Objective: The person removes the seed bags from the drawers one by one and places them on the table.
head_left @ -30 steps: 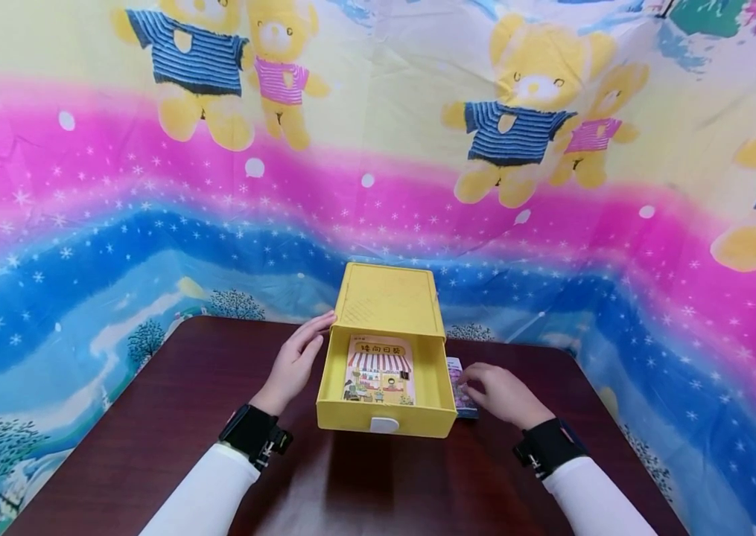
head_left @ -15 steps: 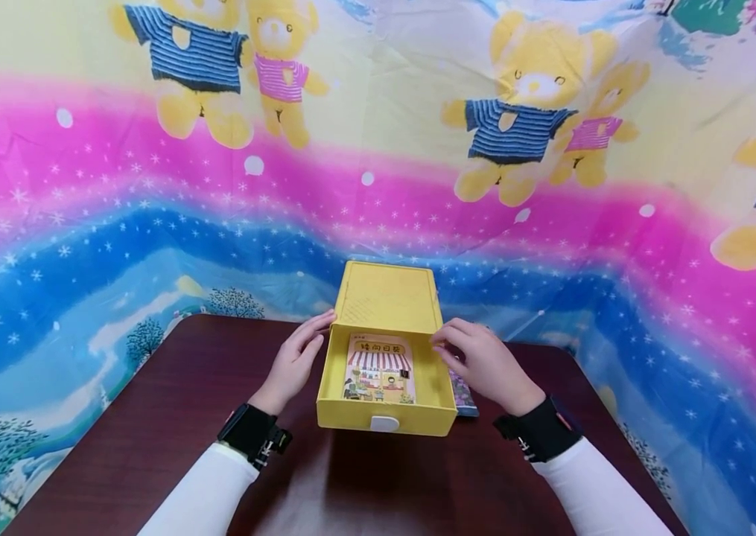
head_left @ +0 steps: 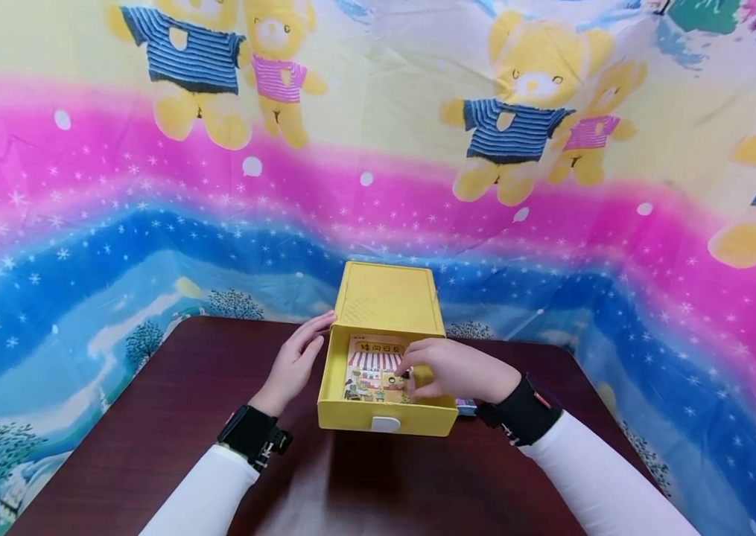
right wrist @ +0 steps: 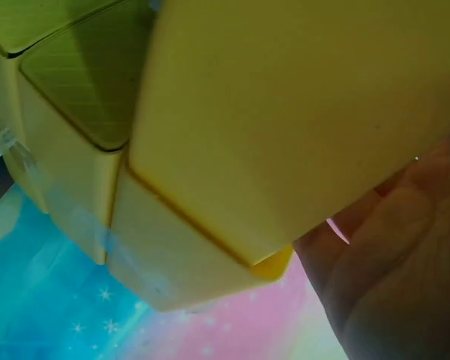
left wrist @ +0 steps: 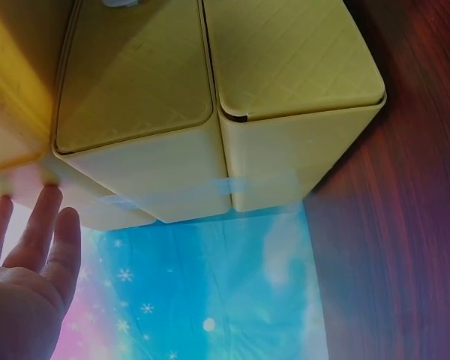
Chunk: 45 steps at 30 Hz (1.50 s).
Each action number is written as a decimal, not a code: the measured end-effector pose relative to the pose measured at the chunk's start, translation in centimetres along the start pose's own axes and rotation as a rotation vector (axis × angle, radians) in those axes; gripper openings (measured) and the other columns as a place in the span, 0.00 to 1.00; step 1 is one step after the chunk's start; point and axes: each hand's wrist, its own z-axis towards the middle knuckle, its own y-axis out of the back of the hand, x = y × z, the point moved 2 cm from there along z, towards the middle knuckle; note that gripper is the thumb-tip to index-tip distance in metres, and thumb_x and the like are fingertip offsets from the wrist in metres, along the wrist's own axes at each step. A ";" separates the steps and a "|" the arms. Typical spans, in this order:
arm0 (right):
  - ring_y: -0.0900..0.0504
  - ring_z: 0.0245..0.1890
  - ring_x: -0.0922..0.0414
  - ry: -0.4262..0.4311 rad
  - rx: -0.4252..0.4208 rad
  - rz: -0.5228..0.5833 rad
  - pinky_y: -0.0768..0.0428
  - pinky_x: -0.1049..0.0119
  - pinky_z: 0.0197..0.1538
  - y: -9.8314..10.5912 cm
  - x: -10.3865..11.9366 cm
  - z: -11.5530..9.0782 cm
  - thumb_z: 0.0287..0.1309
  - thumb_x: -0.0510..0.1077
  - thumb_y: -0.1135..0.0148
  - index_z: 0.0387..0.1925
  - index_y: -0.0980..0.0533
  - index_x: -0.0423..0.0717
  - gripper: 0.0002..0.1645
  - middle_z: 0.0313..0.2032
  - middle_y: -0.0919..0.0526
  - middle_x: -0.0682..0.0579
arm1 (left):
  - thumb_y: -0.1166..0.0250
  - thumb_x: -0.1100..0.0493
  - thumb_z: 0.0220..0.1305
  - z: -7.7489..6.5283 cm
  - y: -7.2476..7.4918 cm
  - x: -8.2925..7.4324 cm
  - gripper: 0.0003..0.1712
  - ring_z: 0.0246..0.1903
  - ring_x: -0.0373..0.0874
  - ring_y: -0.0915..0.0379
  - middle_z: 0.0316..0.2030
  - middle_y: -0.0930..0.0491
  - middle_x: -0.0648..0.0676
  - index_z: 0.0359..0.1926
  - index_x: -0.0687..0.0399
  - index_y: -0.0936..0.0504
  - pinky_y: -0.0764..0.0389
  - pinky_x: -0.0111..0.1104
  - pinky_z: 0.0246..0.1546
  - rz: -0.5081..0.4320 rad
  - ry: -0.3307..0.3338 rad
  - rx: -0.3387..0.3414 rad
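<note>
A yellow drawer cabinet stands at the back of the table with its top drawer pulled out. Inside the drawer lies a booklet with a shopfront picture and a striped awning. My right hand reaches over the drawer's right wall; its thumb and fingers are bent and apart above the booklet's right edge. Whether they touch the booklet is unclear. In the right wrist view, the drawer wall hides the fingertips. My left hand rests its straight fingertips against the cabinet's left side, also seen in the left wrist view.
Below the pulled-out drawer, closed drawers are stacked. A small purple-and-blue item lies on the dark table right of the cabinet, mostly hidden by my right hand. A printed bear curtain hangs close behind.
My right hand has moved left from the purple item beside the cabinet, over the drawer's right wall, to the booklet. My left hand and the drawer have stayed in place.
</note>
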 end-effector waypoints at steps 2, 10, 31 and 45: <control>0.19 0.46 0.54 0.008 0.032 0.004 0.16 0.63 0.51 -0.1 0.1 0.3 0.59 0.44 0.27 0.50 0.16 0.50 0.16 0.46 0.16 0.54 | 0.53 0.68 0.79 0.1 -0.1 1.1 0.24 0.71 0.55 0.35 0.75 0.36 0.58 0.72 0.60 0.30 0.35 0.44 0.72 -0.002 0.002 -0.008; 0.22 0.48 0.56 0.006 0.123 0.062 0.19 0.69 0.47 -0.5 0.8 1.1 0.58 0.46 0.25 0.56 0.18 0.54 0.24 0.53 0.21 0.55 | 0.51 0.63 0.80 0.0 -0.2 1.6 0.23 0.71 0.49 0.35 0.74 0.34 0.51 0.71 0.52 0.27 0.33 0.36 0.71 -0.024 -0.007 -0.030; 0.22 0.59 0.55 -0.059 0.186 -0.010 0.18 0.67 0.52 -1.1 0.7 1.5 0.56 0.60 0.27 0.65 0.22 0.60 0.35 0.68 0.27 0.51 | 0.51 0.65 0.80 0.0 -0.3 1.5 0.23 0.71 0.54 0.35 0.73 0.33 0.55 0.71 0.55 0.27 0.32 0.39 0.71 -0.017 -0.037 -0.037; 0.21 0.45 0.62 0.007 0.060 0.038 0.20 0.69 0.47 -1.1 0.6 1.0 0.65 0.40 0.38 0.52 0.16 0.56 0.16 0.50 0.17 0.60 | 0.51 0.65 0.80 0.1 -0.3 1.5 0.23 0.70 0.52 0.34 0.74 0.33 0.54 0.71 0.54 0.27 0.32 0.36 0.71 -0.021 -0.023 -0.035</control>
